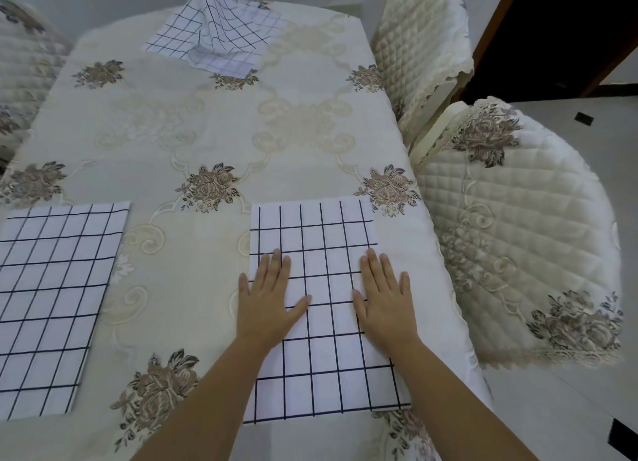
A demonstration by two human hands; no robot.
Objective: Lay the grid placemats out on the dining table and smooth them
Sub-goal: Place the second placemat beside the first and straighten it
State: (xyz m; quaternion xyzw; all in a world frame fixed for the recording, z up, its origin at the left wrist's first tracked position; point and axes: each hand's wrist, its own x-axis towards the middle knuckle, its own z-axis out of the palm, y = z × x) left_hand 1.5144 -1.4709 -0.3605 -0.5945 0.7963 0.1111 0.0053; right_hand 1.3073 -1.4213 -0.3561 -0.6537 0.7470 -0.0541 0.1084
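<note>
On the dining table [207, 125], left hand [267, 300] and right hand [386, 301] press flat (fingers spread, grasping nothing) on a grid placemat [324, 367].

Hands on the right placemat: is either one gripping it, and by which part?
Nothing is gripped. The left hand and right hand lie flat, palms down with fingers extended, on the middle of the right placemat.

Placemats: two flat [321, 308] [51, 305]; chairs: three [518, 236] [421, 46] [24, 63].
</note>
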